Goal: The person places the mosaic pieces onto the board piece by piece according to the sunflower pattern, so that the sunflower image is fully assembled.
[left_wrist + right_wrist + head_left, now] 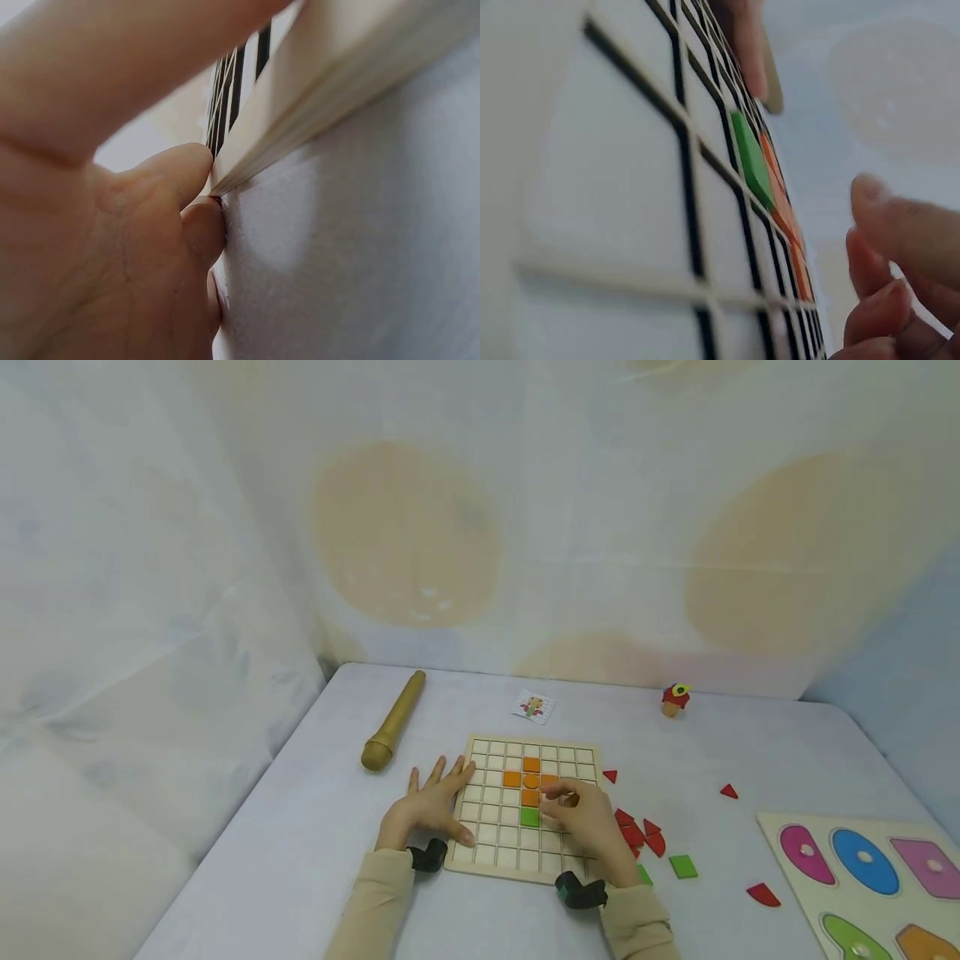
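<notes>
A square wooden grid board (487,853) lies on the table. Its cells hold several orange squares (512,779), an orange round piece (531,782) in their middle, and a green square (529,817) just below. My left hand (427,810) rests with spread fingers on the board's left edge; the thumb lies over the lower left cells. Over the right part of the board is my right hand (585,817), its fingers loosely bent beside the rightmost orange square (550,781). In the right wrist view, the bent fingers (881,311) are apart from the board and no piece shows between them.
Right of the board lie red pieces (656,844) and green squares (683,867). A shape puzzle board (817,893) sits at the right front. Behind are a patterned card (534,706) and a small red figure (675,699). A gold microphone-shaped object (393,722) lies at the left.
</notes>
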Demonstrator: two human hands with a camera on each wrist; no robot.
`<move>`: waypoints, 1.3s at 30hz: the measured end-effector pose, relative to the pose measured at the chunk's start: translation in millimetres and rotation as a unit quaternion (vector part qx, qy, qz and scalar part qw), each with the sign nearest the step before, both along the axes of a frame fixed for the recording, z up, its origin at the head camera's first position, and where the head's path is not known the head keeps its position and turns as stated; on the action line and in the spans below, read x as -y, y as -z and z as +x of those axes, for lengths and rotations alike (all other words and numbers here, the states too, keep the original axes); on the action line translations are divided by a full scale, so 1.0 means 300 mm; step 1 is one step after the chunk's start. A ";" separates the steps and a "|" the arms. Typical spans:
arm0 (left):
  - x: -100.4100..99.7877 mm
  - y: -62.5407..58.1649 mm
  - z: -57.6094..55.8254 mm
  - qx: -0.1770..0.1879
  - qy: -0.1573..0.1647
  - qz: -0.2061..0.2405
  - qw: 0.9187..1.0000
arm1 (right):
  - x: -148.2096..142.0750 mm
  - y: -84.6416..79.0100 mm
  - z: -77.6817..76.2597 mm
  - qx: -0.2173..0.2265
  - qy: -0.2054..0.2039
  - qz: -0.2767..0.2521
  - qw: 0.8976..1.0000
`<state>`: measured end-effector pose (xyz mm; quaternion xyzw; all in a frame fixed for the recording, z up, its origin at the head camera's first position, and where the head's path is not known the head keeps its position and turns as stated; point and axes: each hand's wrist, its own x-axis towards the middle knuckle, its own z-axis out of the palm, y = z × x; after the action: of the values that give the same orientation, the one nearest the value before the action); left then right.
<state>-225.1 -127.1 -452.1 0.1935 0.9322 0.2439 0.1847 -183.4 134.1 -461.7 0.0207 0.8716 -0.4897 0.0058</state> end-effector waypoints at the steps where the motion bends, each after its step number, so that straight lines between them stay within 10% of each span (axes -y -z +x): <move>1: 0.000 0.000 0.000 0.000 0.001 -0.001 1.000 | -0.016 -0.004 0.000 0.002 0.005 -0.014 1.000; 16: 0.015 -0.002 -0.015 -0.001 0.009 -0.008 1.000 | -0.289 -0.047 0.118 0.078 0.021 -0.077 0.994; 26: 0.004 -0.007 -0.008 -0.005 0.006 -0.003 1.000 | -0.465 -0.006 0.190 0.130 -0.164 -0.060 0.976; 39: 0.003 0.000 -0.003 0.003 0.006 0.001 1.000 | -0.418 -0.019 0.194 0.113 -0.140 0.063 0.982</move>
<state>-226.1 -127.8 -452.2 0.1984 0.9302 0.2443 0.1891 -125.3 259.5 -456.1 -0.0460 0.8890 -0.4223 0.1709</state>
